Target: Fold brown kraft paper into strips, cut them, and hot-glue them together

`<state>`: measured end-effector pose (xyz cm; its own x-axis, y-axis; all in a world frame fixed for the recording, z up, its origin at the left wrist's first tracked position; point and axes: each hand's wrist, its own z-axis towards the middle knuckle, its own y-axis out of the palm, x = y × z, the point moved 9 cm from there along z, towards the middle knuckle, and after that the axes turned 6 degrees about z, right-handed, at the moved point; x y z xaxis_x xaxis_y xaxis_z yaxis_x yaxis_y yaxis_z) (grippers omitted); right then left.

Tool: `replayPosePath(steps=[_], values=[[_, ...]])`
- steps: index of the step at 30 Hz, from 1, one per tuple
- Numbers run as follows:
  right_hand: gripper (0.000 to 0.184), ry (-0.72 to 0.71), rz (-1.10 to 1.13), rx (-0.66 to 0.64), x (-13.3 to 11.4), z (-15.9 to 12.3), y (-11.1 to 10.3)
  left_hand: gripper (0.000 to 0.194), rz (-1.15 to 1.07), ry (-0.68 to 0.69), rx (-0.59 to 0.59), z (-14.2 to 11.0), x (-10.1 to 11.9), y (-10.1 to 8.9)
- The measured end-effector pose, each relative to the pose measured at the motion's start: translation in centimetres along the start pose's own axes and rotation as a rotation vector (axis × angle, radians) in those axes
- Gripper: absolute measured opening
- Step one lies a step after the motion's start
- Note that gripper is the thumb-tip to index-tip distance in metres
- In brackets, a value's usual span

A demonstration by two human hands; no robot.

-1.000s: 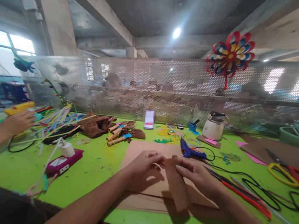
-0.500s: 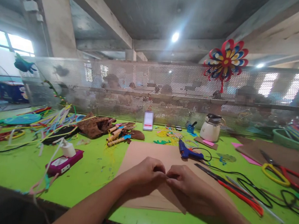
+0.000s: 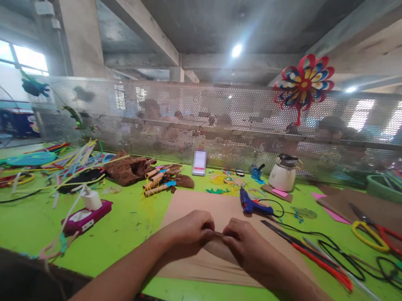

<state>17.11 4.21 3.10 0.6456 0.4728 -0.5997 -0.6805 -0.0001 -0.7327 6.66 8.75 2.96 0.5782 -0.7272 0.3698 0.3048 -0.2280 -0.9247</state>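
Brown and bowed, the paper strip (image 3: 221, 249) bridges the gap from my left hand (image 3: 195, 227) to my right hand (image 3: 244, 241), over the tan paper (image 3: 193, 201) on the green tabletop (image 3: 124, 228). Each hand pinches its upper edge between thumb and fingers; I judge that I am curling or folding it. The next move seems to call for even, gentle pressure, with the blue glue gun (image 3: 253, 206) lying just beyond my right hand

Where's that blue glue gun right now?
In the head view, the blue glue gun lies right of centre, by the far right corner of the brown sheet, beyond the right hand and nearer than the white jug.
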Motion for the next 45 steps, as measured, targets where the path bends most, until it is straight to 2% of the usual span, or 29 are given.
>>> replayPosePath(steps=[5,7,12,15,28,36,45], values=[[0.02,-0.051,-0.052,-0.045,0.5,0.1,0.4,0.019,0.062,-0.003,-0.034,0.6,-0.8,1.0],[0.021,-0.065,-0.059,-0.057,0.5,0.1,0.5,0.02,0.061,0.011,-0.041,0.9,-0.4,1.4],[0.022,-0.113,-0.057,-0.089,0.2,0.3,0.8,0.022,0.063,0.147,0.003,1.5,1.1,1.9],[0.02,-0.138,-0.062,-0.103,0.0,0.4,1.1,0.021,0.078,0.166,0.014,1.7,1.2,2.0],[0.018,-0.127,-0.081,-0.085,2.0,0.1,1.2,0.017,0.155,0.209,0.033,1.2,1.4,2.0],[0.014,-0.066,-0.077,-0.095,1.7,-0.3,0.7,0.013,0.248,0.177,-0.033,1.0,2.1,1.6],[0.007,-0.033,-0.074,-0.135,2.4,-0.9,0.3,0.011,0.232,0.171,-0.099,-0.1,3.0,0.8]])
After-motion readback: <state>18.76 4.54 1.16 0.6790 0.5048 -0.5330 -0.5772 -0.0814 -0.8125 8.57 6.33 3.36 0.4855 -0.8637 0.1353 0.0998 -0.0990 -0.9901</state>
